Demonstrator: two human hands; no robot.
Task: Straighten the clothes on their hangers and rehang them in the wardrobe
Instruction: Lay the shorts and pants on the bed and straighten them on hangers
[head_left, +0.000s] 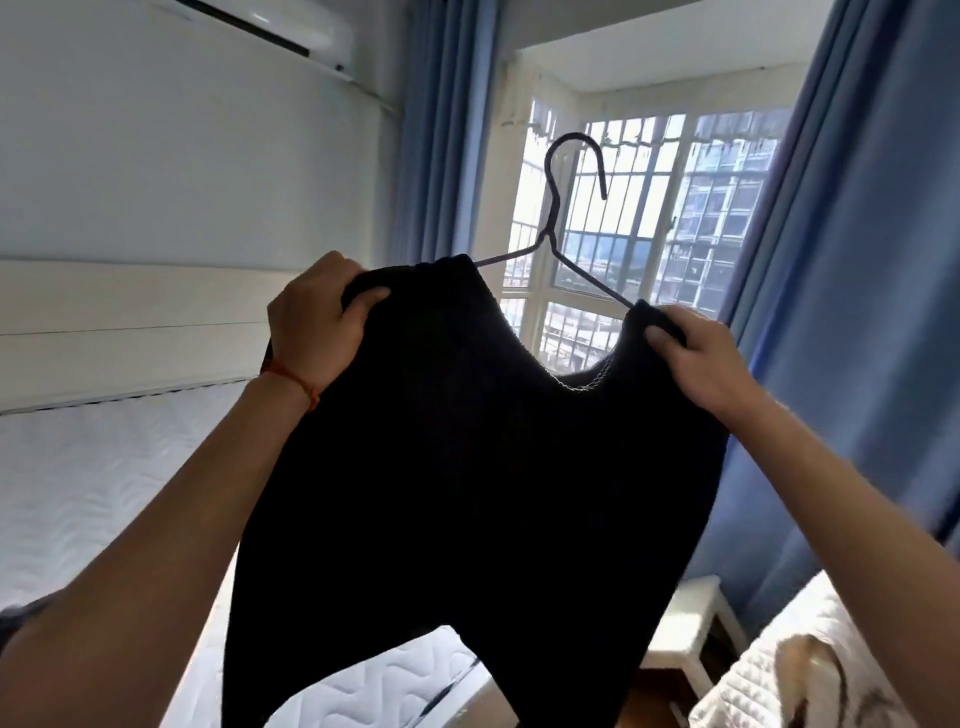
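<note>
1. a dark garment (467, 467) is held up in the air in the middle of the view, in front of a barred window (639, 234), and it hangs down past the bottom edge at 6 o'clock.
2. a thin dark wire hanger (558, 218) sits in the garment's neck opening; its hook rises toward 12 o'clock and curls over to the right, and both sloping arms run down into the cloth.
3. the left hand (317, 322), at about 10 o'clock from the garment's centre, is closed around the garment's left shoulder, with the thumb pressed over the front of the bunched cloth and the other fingers curled behind it. a red string (296, 382) circles that wrist.
4. the right hand (701, 358), at about 2 o'clock, pinches the right shoulder of the garment where the hanger arm enters it, thumb on the near side and fingers folded over the top edge.
5. a small pale chain (582, 382) shows along the dip of the neckline between the hands.
6. blue curtains (857, 260) hang at 3 o'clock and beside the window at 12 o'clock.
7. a white quilted mattress (78, 467) lies at 8 o'clock, with an air conditioner (270, 31) high on the wall at 11 o'clock.
8. a white stool (691, 634) stands at 5 o'clock.
</note>
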